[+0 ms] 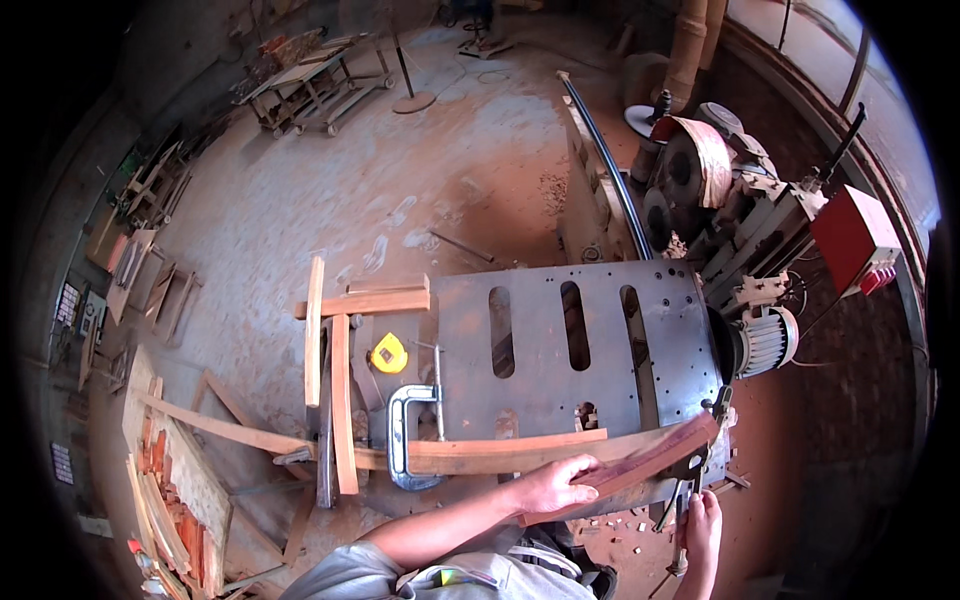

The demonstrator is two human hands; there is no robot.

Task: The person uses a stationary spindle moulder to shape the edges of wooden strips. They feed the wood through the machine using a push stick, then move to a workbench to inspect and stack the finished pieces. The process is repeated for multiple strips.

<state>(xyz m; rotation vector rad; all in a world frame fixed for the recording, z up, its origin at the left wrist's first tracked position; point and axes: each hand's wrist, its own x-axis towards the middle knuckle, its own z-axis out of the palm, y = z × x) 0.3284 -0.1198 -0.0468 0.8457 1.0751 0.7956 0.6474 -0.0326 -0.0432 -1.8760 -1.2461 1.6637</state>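
- The left hand (556, 487) is closed on the reddish board (652, 464), gripping it towards its lower-left end; some of the fingers are hidden.
- The right hand (704, 522) is closed around a metal handle (682, 540) just off the near right corner of the table; its exact kind is hard to tell.
- The reddish board lies along the table's near edge, its upper-right end just beside a metal fitting (717, 405) at the corner.
- Done well, this step probably wants a firm left hand so the board cannot twist, and slow, even work at the handle, with fingers clear of the fitting.
- The board's long axis slants: one end points back towards the person's body, the other forward and right towards the corner.
- Beyond it, a long curved plank (440, 459) runs more nearly left to right, so the two converge at the right; whether they touch there I cannot tell.
- A big clamp (398, 430) sits around that plank, left of the left hand.
- Farther out on the steel table (540, 398) sits a yellow tape measure (389, 354); a motor (768, 343) stands off its right edge.
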